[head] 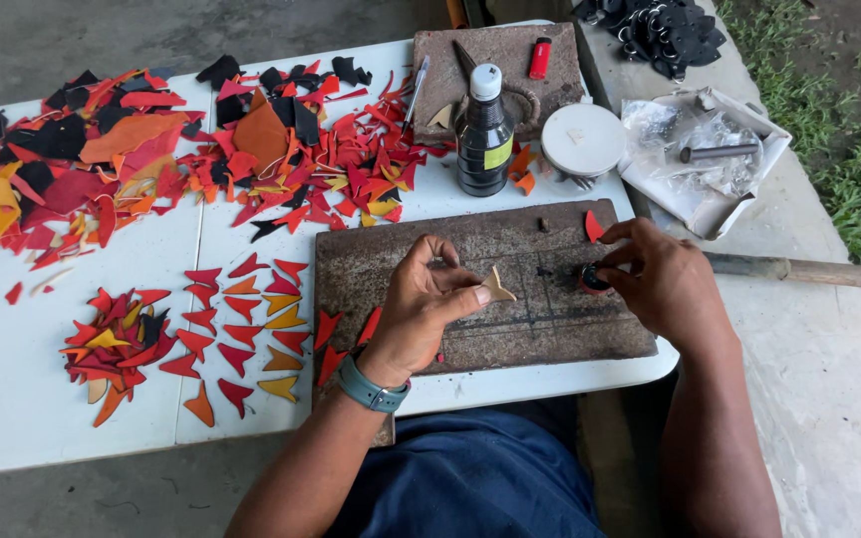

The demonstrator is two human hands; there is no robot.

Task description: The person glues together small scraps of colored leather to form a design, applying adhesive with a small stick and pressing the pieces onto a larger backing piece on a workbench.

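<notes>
My left hand [423, 311] pinches a small tan pointed leather piece [496, 287] between thumb and fingers, above a worn dark board [510, 329] on the white table. My right hand [658, 279] grips a small round black and red object [592, 279] that rests on the board's right part. A red leather piece [593, 227] lies on the board just above that hand. Red and orange pointed pieces [246, 329] lie in rows left of the board, and more form a small heap [117, 339].
A big pile of red, orange, yellow and black scraps [151, 149] covers the far table. A dark bottle [482, 134], a white round lid [582, 139], a red lighter [540, 58], a plastic bag in a tray [705, 149] and a wooden handle [799, 271] lie beyond and to the right.
</notes>
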